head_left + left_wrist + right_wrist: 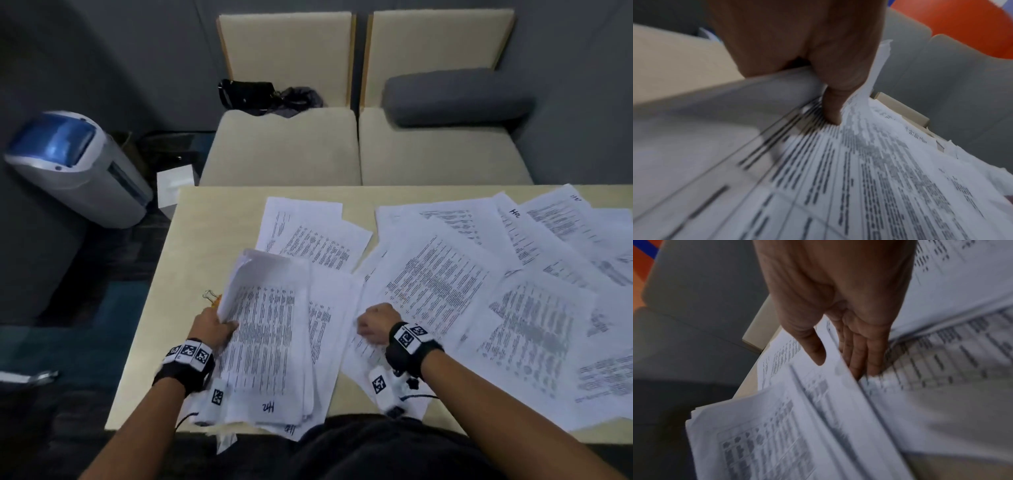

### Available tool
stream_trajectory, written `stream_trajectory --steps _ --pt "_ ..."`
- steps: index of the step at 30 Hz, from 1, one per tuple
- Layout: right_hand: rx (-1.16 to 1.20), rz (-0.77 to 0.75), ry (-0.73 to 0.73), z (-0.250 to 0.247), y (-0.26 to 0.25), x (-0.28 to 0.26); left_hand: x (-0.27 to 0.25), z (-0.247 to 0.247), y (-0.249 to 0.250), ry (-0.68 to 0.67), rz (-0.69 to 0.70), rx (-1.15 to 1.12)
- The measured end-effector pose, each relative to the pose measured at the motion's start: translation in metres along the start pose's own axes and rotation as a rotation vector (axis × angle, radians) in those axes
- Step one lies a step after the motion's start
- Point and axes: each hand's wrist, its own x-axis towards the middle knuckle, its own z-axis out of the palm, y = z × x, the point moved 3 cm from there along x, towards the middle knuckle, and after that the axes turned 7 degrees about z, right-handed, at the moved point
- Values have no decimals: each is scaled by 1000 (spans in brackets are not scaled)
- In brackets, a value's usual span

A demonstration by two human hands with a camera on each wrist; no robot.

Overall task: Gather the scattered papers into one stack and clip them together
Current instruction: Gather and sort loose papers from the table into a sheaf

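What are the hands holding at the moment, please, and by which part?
The left hand grips the gathered paper stack at its left edge, thumb on top. The right hand pinches the edge of a loose sheet.

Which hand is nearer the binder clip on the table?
Left. The left hand grips the paper stack beside the binder clip; the right hand lies farther right, beyond the stack.

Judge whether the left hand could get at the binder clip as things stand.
Probably not yet. The left hand grips the gathered stack, and the binder clip lies just beyond it, partly hidden under the stack's lifted edge. The hand would likely have to set the papers down first.
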Motion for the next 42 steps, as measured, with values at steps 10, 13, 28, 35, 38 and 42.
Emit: stream_trajectory --steps 10,13,28,35,38,42 --pt "141 14 64 52 -7 -15 -3 53 6 -93 22 -144" --pt "169 -80 241 15 -12 -30 5 44 5 -18 2 -177" --pt "10 -455 198 -108 -72 -43 30 42 46 -140 47 -409" --pt "-14 -145 128 -25 -20 24 13 78 88 -262 97 -567" --pt "-192 -219 117 -4 -23 18 10 88 86 -291 127 -423" --pt "-205 -327 141 -15 -41 14 12 73 61 -198 103 -411"
